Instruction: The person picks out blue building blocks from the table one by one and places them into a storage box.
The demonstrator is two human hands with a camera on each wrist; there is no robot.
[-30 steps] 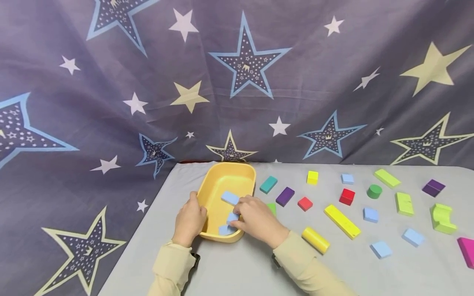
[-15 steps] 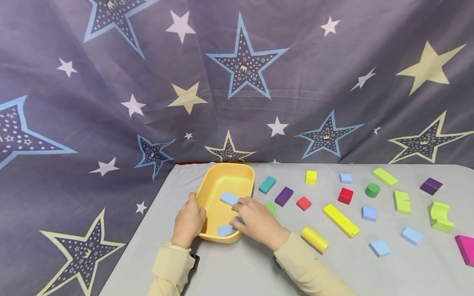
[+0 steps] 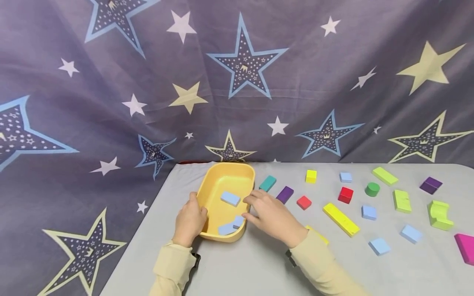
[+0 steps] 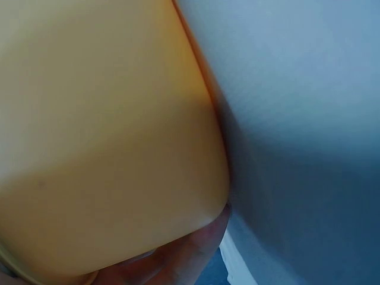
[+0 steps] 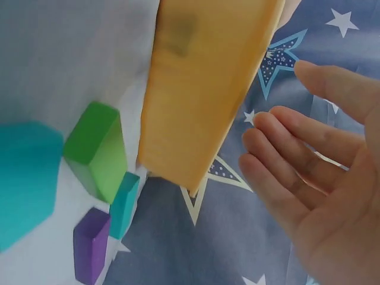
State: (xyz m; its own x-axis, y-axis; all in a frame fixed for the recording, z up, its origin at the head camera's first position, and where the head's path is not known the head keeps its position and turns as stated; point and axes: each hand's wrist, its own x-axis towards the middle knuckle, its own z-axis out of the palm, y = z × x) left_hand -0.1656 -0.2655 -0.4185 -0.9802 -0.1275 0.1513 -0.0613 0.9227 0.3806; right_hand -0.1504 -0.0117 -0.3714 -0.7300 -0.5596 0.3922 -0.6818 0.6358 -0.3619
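Observation:
My left hand (image 3: 189, 220) grips the left side of a yellow plastic tray (image 3: 207, 185), thumb at the rim. Its fingers show against the tray wall (image 4: 107, 154) in the left wrist view. Inside the tray one light blue block (image 3: 230, 198) lies near the middle. Two more, a flat block (image 3: 226, 229) and a second blue block (image 3: 238, 222), lie together at the near end. My right hand (image 3: 275, 216) hovers at the tray's right rim. In the right wrist view that hand (image 5: 320, 160) holds nothing, its fingers loosely bent and thumb apart.
Several blocks lie scattered on the grey-clothed table to the right, including a teal block (image 3: 268, 183), a purple block (image 3: 284, 195), a red block (image 3: 304, 202) and a long yellow block (image 3: 341, 219). Beside the tray stands a green block (image 5: 98, 151). A star-patterned curtain (image 3: 237, 115) hangs behind.
My right hand has let go of a light blue block at the tray's near end and moved out rightward to the rim. The left hand keeps its place on the tray.

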